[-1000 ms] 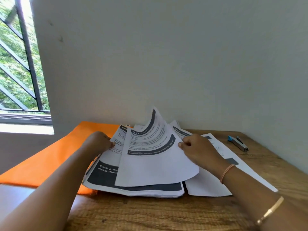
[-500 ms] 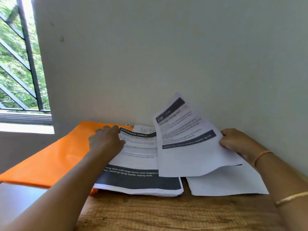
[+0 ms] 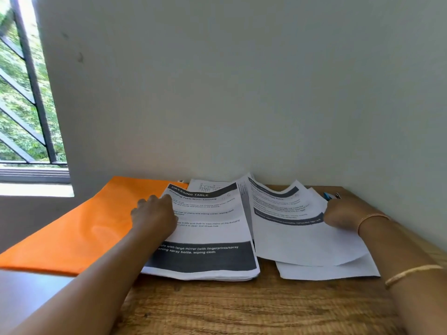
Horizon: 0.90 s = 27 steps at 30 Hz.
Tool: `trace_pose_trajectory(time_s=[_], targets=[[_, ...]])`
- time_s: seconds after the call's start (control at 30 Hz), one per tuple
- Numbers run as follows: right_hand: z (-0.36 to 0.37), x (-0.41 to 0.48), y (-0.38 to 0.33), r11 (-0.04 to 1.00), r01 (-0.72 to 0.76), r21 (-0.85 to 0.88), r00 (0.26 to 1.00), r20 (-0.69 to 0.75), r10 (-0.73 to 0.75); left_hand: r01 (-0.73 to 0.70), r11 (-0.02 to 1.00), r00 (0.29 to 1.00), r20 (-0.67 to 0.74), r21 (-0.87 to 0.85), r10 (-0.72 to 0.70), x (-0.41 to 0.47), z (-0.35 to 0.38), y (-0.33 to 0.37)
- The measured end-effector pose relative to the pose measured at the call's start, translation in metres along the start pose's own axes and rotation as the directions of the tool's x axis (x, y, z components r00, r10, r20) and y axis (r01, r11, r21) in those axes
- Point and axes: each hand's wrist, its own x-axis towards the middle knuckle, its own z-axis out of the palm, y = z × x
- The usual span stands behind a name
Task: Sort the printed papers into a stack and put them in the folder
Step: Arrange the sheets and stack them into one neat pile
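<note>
- Head view: your thick stack [image 3: 205,238] of printed papers lies flat on the wooden table [image 3: 242,308], and its top page is headed "DRESSING TABLE".
- Your left hand [image 3: 154,217] rests on the stack's left edge, palm down. The fingers look relaxed and seem to press rather than grip, though motion blur makes this hard to confirm.
- Your right hand [image 3: 338,213] is right of the stack and pinches the right edge of a loose sheet [image 3: 290,238].
- That loose sheet sits just right of the stack. Its near corner curls up, and its left edge touches or overlaps the stack's right edge.
- A plain sheet [image 3: 326,272] lies flat under the loose sheet, to the right of the stack.
- The orange folder [image 3: 79,233] lies left of the stack and runs partly under it.
- A small blue tool [image 3: 329,196] lies beyond your right hand, well right of the stack.
- A window [image 3: 24,93] is far to the left, above the stack's level.
</note>
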Motion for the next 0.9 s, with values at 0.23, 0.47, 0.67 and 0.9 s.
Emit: trace_pose_trajectory(time_s=[0.23, 0.47, 0.67, 0.9], targets=[[0.025, 0.026, -0.008, 0.991, -0.024, -0.133, 0.962, -0.273, -0.013, 0.021, 0.998, 0.993, -0.112, -0.062, -0.028, 0.002, 0.003, -0.002], [0.053, 0.014, -0.062, 0.89, 0.365, 0.274, 0.931, -0.089, -0.355, 0.026, 0.991, 0.986, -0.159, -0.131, -0.046, 0.005, -0.001, -0.007], [0.057, 0.007, -0.061, 0.915, 0.392, 0.095, 0.907, 0.126, -0.401, 0.058, 0.99, 0.982, -0.173, -0.126, -0.079, 0.01, -0.002, -0.014], [0.052, 0.009, -0.056, 0.933, 0.358, 0.037, 0.915, 0.185, -0.358, 0.134, 0.985, 0.969, -0.192, -0.113, -0.154, 0.013, -0.008, -0.018]])
